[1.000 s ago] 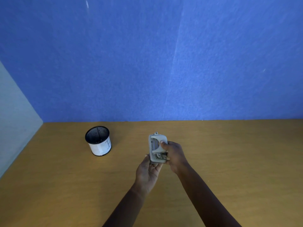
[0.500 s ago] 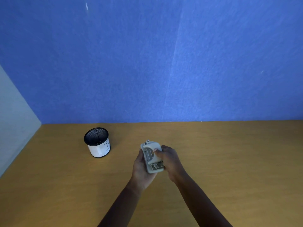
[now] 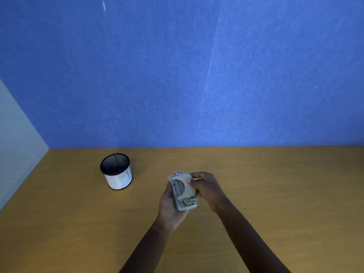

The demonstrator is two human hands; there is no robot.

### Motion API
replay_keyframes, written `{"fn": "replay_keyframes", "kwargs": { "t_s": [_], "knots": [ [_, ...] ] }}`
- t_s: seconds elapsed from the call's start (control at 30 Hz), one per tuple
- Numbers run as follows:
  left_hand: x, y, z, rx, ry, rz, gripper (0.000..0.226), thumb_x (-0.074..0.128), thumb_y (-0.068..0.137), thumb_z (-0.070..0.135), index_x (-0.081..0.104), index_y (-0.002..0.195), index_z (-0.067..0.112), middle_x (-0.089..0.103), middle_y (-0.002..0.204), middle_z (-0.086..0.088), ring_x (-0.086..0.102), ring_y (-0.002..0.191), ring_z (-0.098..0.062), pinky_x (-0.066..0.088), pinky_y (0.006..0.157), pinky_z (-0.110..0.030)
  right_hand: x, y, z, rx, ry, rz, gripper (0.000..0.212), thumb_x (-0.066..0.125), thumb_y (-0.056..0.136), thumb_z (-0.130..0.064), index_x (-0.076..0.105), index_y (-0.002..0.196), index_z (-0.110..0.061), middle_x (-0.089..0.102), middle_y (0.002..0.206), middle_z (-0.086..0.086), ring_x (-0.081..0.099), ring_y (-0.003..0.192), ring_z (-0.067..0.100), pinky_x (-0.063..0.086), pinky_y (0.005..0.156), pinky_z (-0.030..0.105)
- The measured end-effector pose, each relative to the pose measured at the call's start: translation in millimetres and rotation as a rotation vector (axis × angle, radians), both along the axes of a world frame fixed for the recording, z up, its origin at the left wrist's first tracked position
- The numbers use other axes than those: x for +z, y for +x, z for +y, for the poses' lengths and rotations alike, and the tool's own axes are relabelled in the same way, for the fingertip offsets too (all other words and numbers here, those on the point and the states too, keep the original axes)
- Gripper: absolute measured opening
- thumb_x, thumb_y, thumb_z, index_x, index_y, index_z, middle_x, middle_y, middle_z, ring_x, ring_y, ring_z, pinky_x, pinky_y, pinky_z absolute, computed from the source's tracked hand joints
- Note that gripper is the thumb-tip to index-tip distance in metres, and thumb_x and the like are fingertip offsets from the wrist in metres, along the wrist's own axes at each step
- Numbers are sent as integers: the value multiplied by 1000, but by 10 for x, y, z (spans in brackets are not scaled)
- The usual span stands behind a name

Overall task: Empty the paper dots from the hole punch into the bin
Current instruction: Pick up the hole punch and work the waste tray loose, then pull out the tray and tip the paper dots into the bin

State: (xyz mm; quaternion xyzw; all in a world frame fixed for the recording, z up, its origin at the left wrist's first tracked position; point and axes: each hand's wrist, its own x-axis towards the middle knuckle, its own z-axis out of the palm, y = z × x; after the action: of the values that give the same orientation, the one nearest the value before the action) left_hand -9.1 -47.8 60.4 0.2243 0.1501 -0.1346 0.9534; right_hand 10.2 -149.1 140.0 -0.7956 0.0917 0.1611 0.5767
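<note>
Above the wooden bench (image 3: 275,194), left hand (image 3: 169,205) and right hand (image 3: 206,188) both clasp the hole punch (image 3: 183,191), well apart from the bin (image 3: 116,171); opening the tray here would likely scatter dots.

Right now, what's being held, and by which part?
The punch, in both hands. The left hand cups its underside and left edge; the right hand grips its right side, thumb on the lever. It's above the table, right of the bin.
</note>
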Motion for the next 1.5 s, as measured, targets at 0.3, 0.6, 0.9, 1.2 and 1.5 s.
{"fn": "replay_keyframes", "kwargs": {
  "t_s": [0.3, 0.6, 0.9, 1.2, 1.5],
  "knots": [
    [119, -9, 10, -31, -91, -200, 67, 92, 39, 34, 73, 95, 3, 75, 92, -15, 73, 80, -27, 62, 68, -35, -17, 58, -186, -155, 713, 309, 28, 40, 95, 0, 63, 81, 6, 71, 64, 15, 69, 48, 20, 57, 44, 24],
    [147, 80, -60, -49, 12, -224, 52, 50, 75, 50, 67, 100, 8, 75, 86, -9, 71, 77, -23, 60, 67, -32, -70, 86, -227, -351, 817, 424, 38, 31, 100, -5, 57, 75, 7, 65, 41, 19, 62, 30, 24, 49, 27, 27],
    [159, 91, -92, -73, 34, -164, 53, 39, 86, 52, 66, 103, 9, 72, 96, -12, 71, 82, -24, 58, 74, -37, -173, 122, -317, -334, 947, 484, 42, 33, 102, -21, 59, 81, 4, 69, 49, 19, 67, 38, 25, 54, 33, 31],
    [223, 68, -104, -69, 5, -244, 48, 61, 73, 49, 71, 99, 10, 77, 89, -8, 73, 78, -20, 60, 64, -31, -158, 114, -360, -183, 1009, 477, 27, 83, 57, -6, 67, 78, 1, 72, 56, 14, 70, 46, 23, 58, 43, 28],
    [184, 74, -98, -4, 15, -10, 49, 28, 94, 45, 59, 103, 8, 67, 94, -13, 64, 84, -23, 47, 77, -34, -249, 141, -427, -121, 1182, 409, 67, 90, 22, -2, 67, 85, 4, 68, 66, 16, 68, 53, 24, 57, 41, 25]
  ]
}}
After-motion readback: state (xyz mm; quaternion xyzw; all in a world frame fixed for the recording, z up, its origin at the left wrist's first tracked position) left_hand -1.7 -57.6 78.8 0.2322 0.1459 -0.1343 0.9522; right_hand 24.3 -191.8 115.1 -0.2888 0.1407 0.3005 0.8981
